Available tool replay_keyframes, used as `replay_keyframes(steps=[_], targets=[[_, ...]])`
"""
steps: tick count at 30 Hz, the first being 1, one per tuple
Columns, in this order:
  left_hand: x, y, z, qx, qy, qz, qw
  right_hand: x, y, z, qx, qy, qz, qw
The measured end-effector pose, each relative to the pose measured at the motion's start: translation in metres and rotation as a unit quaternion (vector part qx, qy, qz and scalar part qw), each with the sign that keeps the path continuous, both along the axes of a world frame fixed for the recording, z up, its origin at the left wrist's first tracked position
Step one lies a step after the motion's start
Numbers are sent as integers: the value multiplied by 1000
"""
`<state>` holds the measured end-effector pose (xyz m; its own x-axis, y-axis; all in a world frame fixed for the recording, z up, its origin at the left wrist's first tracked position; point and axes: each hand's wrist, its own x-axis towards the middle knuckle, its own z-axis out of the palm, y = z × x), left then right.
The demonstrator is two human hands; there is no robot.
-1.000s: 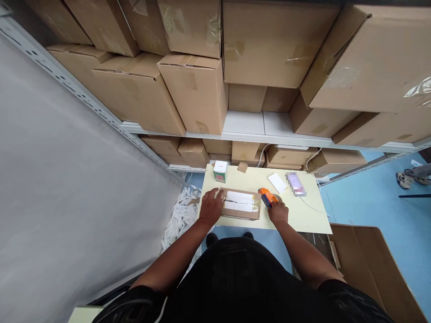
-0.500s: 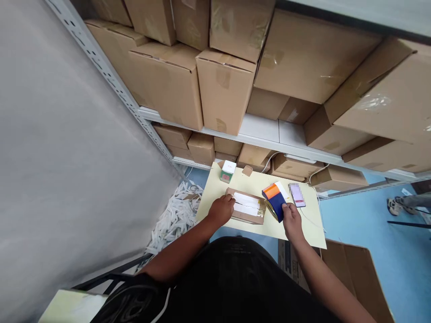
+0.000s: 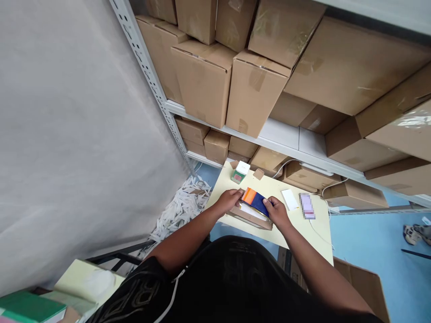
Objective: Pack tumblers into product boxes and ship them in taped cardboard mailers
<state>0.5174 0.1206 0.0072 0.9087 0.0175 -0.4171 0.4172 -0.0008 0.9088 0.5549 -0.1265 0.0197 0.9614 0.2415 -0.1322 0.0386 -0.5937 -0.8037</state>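
Note:
A small cardboard box (image 3: 251, 218) with white paper strips on its top lies at the table's near edge. My right hand (image 3: 276, 211) is closed on an orange and dark blue thing, which looks like a tape dispenser (image 3: 257, 202), held over the box top. My left hand (image 3: 230, 199) is closed at the box's left end, its fingertips close to the dispenser's orange end. Much of the box top is hidden under the dispenser. A green and white small carton (image 3: 240, 172) stands behind my left hand.
The pale yellow table (image 3: 313, 237) also bears a white card (image 3: 289, 199), a phone (image 3: 307, 206) with a cable, and a brown cardboard scrap (image 3: 258, 173). Shelves of cartons (image 3: 259, 89) rise behind. Shredded white paper (image 3: 178, 208) lies left. A person's shoe (image 3: 411, 234) shows far right.
The dispenser has moved left with my right hand, from beside the box to over its top. The white card now shows uncovered. My view has shifted left.

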Motion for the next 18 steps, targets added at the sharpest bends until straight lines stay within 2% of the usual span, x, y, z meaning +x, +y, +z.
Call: replay_keyframes(steps=[3,7,9,13,16,18], targets=[[1,-7,-3,-46,1,19,999,3,4,3,-18,6,23,1000],[-1,-6,-15,-17,-17,55,998,9,9,14,-68,10,60,996],[-4,4,-20,1,-18,78,997,14,6,21,-97,12,72,993],[-13,38,-30,62,2,127,990,17,-12,31,-154,16,65,986],[-19,53,-46,125,10,100,987,13,-22,33,-194,16,75,978],[-19,49,-60,166,18,69,984,10,-21,33,-217,12,82,973]])
